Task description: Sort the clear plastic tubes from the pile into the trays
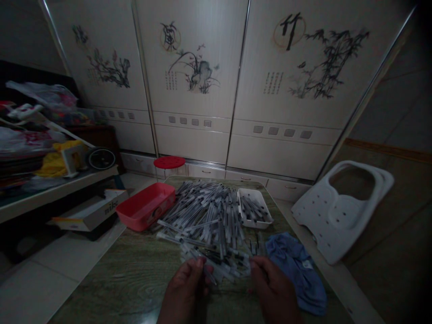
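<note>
A big heap of clear plastic pens [205, 211] lies on a green wood-grain table [135, 279]. My left hand [185, 288] is at the near edge of the heap, fingers curled round one pen [211, 274]. My right hand [275, 292] rests beside it, fingertips pinched at the near pens; what it holds is too dim to name. A red plastic tray [146, 206] sits left of the heap. A small white tray [254, 208] with several pens sits on the right.
A blue cloth [297, 265] lies at the right of the table. A white perforated plastic seat [340, 209] leans by the wall. A red stool [169, 163], a cluttered shelf [50, 148] and a cardboard box [89, 211] stand left, before painted wardrobe doors [202, 76].
</note>
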`<control>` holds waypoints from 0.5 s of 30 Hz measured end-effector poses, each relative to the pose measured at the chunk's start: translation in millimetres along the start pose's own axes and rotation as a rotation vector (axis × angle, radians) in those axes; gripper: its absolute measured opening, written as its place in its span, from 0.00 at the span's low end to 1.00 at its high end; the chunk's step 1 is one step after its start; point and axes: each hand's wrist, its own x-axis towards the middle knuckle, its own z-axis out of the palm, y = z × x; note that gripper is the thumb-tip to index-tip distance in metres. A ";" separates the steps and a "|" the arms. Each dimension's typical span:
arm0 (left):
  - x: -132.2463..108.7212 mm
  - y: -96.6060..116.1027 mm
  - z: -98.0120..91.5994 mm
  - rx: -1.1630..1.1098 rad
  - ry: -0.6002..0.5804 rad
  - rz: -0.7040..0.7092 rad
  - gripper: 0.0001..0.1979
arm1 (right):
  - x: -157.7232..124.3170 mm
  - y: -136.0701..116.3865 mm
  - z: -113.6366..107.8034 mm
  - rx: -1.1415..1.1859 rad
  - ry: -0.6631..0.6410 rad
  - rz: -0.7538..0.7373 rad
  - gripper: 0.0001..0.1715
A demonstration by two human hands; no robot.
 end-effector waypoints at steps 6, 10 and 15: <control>-7.5 2.5 4.9 0.105 -0.069 0.072 0.23 | -18.1 -24.5 26.5 0.076 -0.153 0.004 0.22; -10.8 6.5 0.5 0.507 -0.219 0.271 0.16 | -14.3 -25.7 22.4 0.251 -0.179 0.113 0.24; -10.8 1.5 -8.7 1.122 -0.357 0.720 0.13 | -8.1 -25.4 14.1 0.360 -0.087 0.144 0.33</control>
